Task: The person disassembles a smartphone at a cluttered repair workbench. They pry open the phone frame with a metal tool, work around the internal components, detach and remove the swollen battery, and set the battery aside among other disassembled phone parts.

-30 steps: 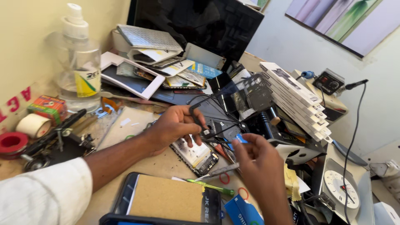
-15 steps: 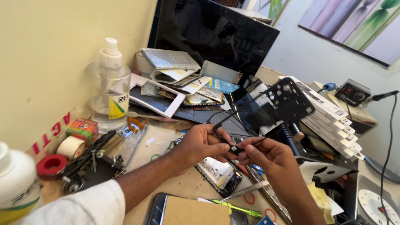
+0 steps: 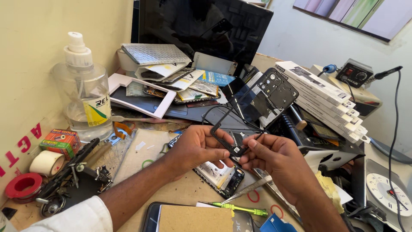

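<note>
Head view, left to right: a red tape roll (image 3: 22, 187) and a white one (image 3: 47, 162) lie by the wall, with a clear pump bottle (image 3: 83, 96) standing behind them. My left hand (image 3: 195, 148) comes next, its fingers (image 3: 223, 136) pinching the lower end of a black phone frame (image 3: 257, 105) that I hold tilted up above the counter (image 3: 180, 191). Under my hands an opened phone (image 3: 219, 176) lies flat, with tweezers (image 3: 249, 188) and a green screwdriver (image 3: 238, 209) near it. My right hand (image 3: 279, 161) meets the left, fingers pressed onto the same frame edge. Further right, stacked white boxes (image 3: 326, 92) lean beside a soldering station (image 3: 356, 77).
</note>
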